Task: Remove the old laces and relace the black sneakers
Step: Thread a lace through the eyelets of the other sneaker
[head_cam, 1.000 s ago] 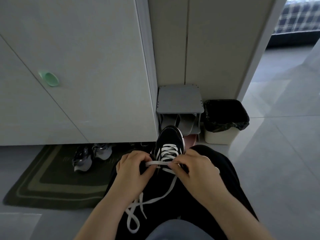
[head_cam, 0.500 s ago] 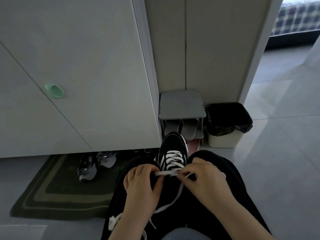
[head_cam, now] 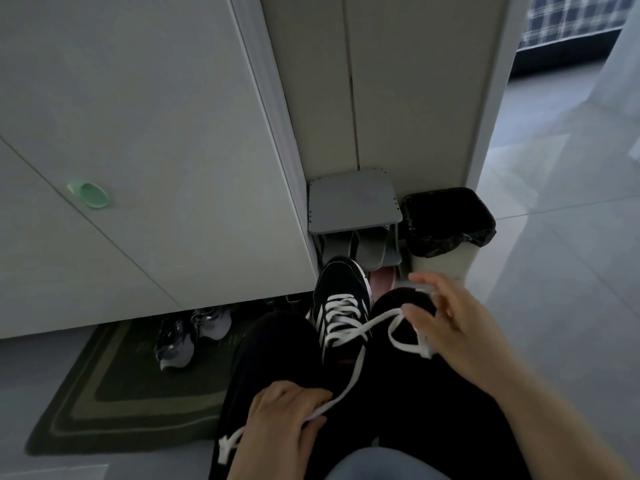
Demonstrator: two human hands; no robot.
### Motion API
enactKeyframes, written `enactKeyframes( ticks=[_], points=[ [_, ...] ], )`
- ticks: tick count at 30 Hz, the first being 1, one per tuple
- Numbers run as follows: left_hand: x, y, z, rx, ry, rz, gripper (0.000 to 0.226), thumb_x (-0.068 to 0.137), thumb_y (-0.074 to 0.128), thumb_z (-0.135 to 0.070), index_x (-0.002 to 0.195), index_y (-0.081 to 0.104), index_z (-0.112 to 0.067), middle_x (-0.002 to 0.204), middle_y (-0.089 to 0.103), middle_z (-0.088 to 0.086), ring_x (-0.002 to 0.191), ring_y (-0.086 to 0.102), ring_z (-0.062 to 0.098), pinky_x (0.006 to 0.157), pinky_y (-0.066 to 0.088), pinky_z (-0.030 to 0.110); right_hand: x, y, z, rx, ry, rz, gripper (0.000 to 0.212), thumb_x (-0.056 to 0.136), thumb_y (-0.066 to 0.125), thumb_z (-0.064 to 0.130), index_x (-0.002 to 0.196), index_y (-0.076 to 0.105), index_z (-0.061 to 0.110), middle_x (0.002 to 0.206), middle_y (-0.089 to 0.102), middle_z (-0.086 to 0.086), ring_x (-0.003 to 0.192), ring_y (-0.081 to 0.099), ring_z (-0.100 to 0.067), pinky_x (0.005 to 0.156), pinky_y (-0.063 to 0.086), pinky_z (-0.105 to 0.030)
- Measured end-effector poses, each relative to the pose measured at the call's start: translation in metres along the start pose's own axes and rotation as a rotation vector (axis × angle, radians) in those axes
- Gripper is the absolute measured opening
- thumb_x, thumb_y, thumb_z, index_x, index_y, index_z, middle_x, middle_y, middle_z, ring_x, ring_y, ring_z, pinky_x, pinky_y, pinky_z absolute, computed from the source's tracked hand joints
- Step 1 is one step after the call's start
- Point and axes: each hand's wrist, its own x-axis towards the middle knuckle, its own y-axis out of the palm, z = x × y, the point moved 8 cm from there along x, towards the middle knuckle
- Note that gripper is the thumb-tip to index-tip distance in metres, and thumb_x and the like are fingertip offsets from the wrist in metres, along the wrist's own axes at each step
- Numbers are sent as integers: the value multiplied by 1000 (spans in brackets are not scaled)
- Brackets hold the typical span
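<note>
The left hand lay low on the lap, fingers curled round one end of the white lace, while the right hand, raised and out to the side, caught a loop of the other end at its thumb with the remaining fingers splayed. The black sneaker sat between the knees, ahead of the left hand and just inboard of the right, toe pointing away. Beyond the right hand's fingertips stood a lined bin, a grey shoe rack beside it.

The left hand and right hand each hold white lace from the black sneaker.
</note>
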Motion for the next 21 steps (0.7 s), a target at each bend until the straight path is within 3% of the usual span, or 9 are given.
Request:
enactKeyframes(
  ticks=[3, 6, 8, 11, 14, 17, 19, 21],
  points=[
    [5, -24, 6, -211, -104, -103, 25, 79, 63, -27, 95, 64, -46, 92, 63, -25, 82, 57, -10, 73, 41, 5, -3, -20, 6, 319, -4, -55, 23, 97, 43, 19, 103, 63, 29, 67, 58, 28, 67, 53, 9, 70, 39, -16],
    [15, -43, 22, -418, -249, -152, 40, 84, 62, -6, 86, 71, -45, 78, 67, -23, 77, 62, -6, 69, 44, 4, -4, -14, 23, 95, -134, 91, 27, 94, 51, 15, 97, 66, 37, 90, 65, 25, 85, 61, 4, 76, 46, -13],
    [27, -57, 32, -337, -257, -214, 37, 88, 56, -7, 92, 68, -42, 82, 65, -22, 80, 61, -5, 70, 43, 4, -6, 6, 19, -57, -122, 188, 24, 88, 62, 17, 94, 66, 41, 88, 68, 21, 83, 63, 2, 75, 48, -14],
    [44, -56, 47, -263, -315, -181, 31, 91, 52, -12, 101, 65, -39, 83, 63, -14, 87, 58, 0, 77, 40, 5, -8, 31, 7, -252, -122, 206, 12, 87, 63, 24, 96, 67, 31, 85, 69, 19, 84, 62, 4, 77, 48, -17],
    [49, -50, 46, -35, -302, -206, 34, 92, 50, -12, 112, 63, -36, 101, 49, -19, 102, 41, 4, 95, 30, 25, -7, 38, 2, -322, -114, 197, 13, 90, 58, 28, 96, 69, 30, 91, 68, 15, 87, 60, -1, 79, 48, -23],
    [48, -39, 10, 6, -215, -265, 33, 87, 53, -9, 99, 64, -37, 95, 43, -25, 95, 31, -1, 84, 26, 24, -5, 42, 3, -338, -133, 172, 15, 90, 56, 28, 97, 69, 30, 94, 67, 14, 89, 58, -3, 79, 46, -21],
    [45, -20, -14, 52, -132, -226, 27, 76, 57, -16, 84, 63, -41, 85, 43, -26, 86, 30, -2, 76, 27, 20, -4, 43, 4, -337, -149, 141, 14, 90, 57, 28, 96, 69, 30, 94, 65, 13, 88, 57, -4, 77, 44, -19],
    [42, 0, -17, 109, -124, -180, 24, 66, 62, -23, 82, 66, -41, 82, 45, -22, 82, 32, 2, 75, 29, 23, -3, 43, 3, -308, -149, 130, 11, 89, 59, 28, 92, 69, 29, 91, 63, 14, 85, 57, -4, 75, 43, -18]
  ],
)
